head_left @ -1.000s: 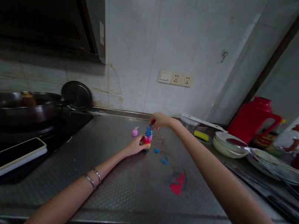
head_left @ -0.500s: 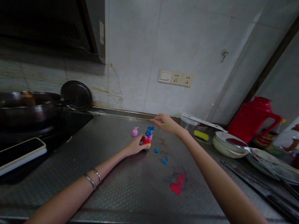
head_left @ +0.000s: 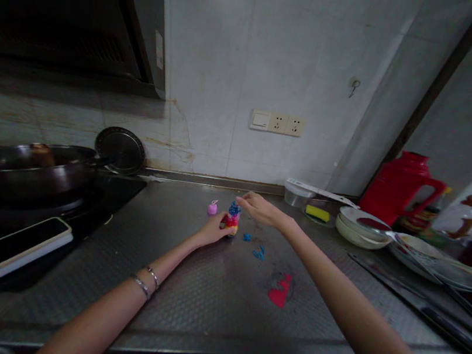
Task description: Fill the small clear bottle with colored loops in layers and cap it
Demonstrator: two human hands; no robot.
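Observation:
My left hand [head_left: 212,230] is wrapped round a small upright jar [head_left: 233,222] on the metal counter. Bands of colour fill the jar, yellow and red low down, pink above, blue at its mouth. My right hand [head_left: 255,206] has its fingertips pinched together at the jar's top; whatever they hold is hidden. Just behind the left hand sits a small pink lid-like piece [head_left: 212,208] with a loop. To the right of the jar lie a little blue clump [head_left: 247,237] and some thin blue pieces [head_left: 259,252]. Nearer me is a torn red piece [head_left: 280,291].
A wok [head_left: 37,171] stands on the stove at left, with a phone-like slab [head_left: 4,260] in front. At right are a plastic tub [head_left: 298,195], a yellow sponge [head_left: 317,213], stacked bowls [head_left: 358,236], a red thermos jug [head_left: 398,186] and a long dark utensil [head_left: 397,287].
My right hand has come down from behind the jar to its mouth. My left hand keeps the jar in the same spot.

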